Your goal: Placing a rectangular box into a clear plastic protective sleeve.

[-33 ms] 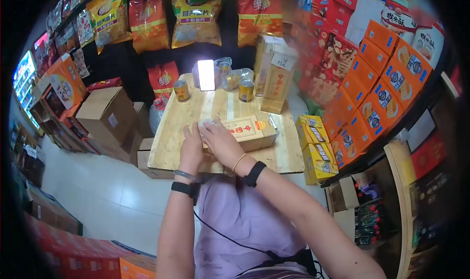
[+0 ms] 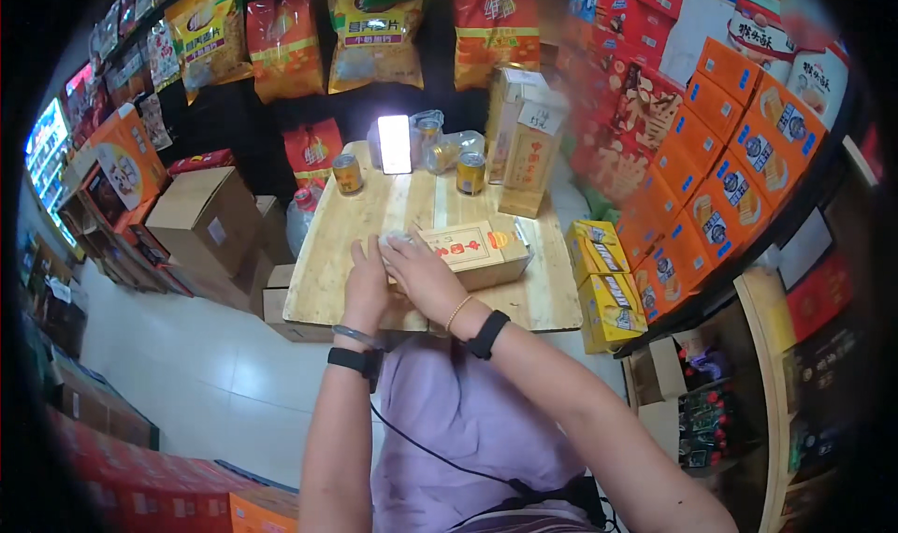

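A long tan carton with red characters and an orange mark lies on its side on the wooden tabletop. My left hand is at the carton's left end, its fingers closed together against it. Across that same end reaches my right hand, with bent fingers over a small white crumpled wad, perhaps tissue or thin plastic. Both hands hide the carton's left end, and the fingertips are only partly seen. A taller carton of the same kind stands upright at the table's back right, beside another box.
Toward the back stand a lit phone, two gold cans and clear plastic packaging. Orange boxes are stacked at right, above yellow boxes. Cardboard boxes sit left of the table. A black cable crosses my lap.
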### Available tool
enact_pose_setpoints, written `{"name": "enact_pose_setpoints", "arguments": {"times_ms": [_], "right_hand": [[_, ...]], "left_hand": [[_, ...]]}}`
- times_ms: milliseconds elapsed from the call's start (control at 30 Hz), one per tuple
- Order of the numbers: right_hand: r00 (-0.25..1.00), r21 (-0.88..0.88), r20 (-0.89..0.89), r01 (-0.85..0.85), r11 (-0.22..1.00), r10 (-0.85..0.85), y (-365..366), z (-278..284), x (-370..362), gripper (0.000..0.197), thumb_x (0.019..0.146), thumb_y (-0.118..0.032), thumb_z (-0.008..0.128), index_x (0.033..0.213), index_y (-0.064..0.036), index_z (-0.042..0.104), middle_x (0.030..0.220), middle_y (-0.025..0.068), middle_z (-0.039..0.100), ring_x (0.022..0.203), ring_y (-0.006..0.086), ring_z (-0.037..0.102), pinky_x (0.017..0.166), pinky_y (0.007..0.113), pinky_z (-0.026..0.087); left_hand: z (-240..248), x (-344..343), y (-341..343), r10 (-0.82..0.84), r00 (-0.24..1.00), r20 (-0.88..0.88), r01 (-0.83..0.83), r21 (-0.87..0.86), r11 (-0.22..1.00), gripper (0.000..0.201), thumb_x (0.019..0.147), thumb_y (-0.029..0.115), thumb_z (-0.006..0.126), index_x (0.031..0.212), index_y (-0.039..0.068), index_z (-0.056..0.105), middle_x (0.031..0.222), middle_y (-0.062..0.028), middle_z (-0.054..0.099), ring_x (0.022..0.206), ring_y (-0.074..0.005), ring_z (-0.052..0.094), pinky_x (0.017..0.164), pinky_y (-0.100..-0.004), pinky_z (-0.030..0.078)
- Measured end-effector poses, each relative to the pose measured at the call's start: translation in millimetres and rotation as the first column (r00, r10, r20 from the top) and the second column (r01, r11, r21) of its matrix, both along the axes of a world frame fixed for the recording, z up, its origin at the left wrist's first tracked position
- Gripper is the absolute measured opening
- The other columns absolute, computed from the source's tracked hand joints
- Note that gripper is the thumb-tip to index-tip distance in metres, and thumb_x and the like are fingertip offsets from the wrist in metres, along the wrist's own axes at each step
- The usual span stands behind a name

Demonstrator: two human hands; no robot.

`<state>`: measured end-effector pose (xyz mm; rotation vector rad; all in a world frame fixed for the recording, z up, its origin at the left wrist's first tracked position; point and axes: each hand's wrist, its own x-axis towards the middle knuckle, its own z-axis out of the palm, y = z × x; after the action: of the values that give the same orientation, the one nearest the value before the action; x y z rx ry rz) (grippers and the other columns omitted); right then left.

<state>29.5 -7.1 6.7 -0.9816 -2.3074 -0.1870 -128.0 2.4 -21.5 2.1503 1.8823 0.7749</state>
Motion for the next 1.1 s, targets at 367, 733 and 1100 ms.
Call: {"name": "enact_pose_setpoints", "arguments": {"times_ms": [367, 733, 1100], "right_hand": [[0.991, -0.244, -0.114, 0.035, 0.969, -0.065, -2.3, 12.3, 112.5, 0.038, 0.098, -0.016, 0.052, 0.134, -0.0082, 0.056, 0.135, 0.0161, 0.056, 0.129, 0.0363, 0.048, 0.114, 0.043, 0.036], [0.998, 0.047, -0.050, 0.034, 0.998, -0.032, 27.1, -4.2, 32.6, 0.041, 0.088, -0.009, 0.056, 0.129, -0.0009, 0.057, 0.132, 0.0167, 0.056, 0.127, 0.0359, 0.049, 0.118, 0.043, 0.031], [0.986, -0.296, -0.079, -0.164, 0.941, 0.147, -17.3, 16.4, 51.4, 0.042, 0.093, -0.009, 0.053, 0.135, -0.0012, 0.052, 0.137, 0.0180, 0.053, 0.134, 0.0371, 0.044, 0.118, 0.044, 0.031]], "left_hand": [[15.1, 7.8, -8.9, 0.012, 0.999, -0.050, -0.012, -0.010, 1.000, 0.129, 0.044, 0.017, 0.097, 0.149, 0.001, 0.024, 0.147, -0.0331, 0.029, 0.103, -0.0448, 0.064, 0.085, -0.0435, 0.056], [20.2, 11.3, -7.5, -0.003, 1.000, -0.025, 0.003, -0.012, 1.000, 0.126, 0.043, 0.018, 0.098, 0.147, 0.001, 0.028, 0.146, -0.0337, 0.030, 0.107, -0.0468, 0.061, 0.086, -0.0446, 0.056], [14.4, 4.9, -9.8, -0.027, 0.998, -0.049, 0.028, 0.007, 1.000, 0.129, 0.044, 0.019, 0.098, 0.148, -0.001, 0.025, 0.147, -0.0361, 0.027, 0.105, -0.0477, 0.062, 0.085, -0.0447, 0.056]]}}
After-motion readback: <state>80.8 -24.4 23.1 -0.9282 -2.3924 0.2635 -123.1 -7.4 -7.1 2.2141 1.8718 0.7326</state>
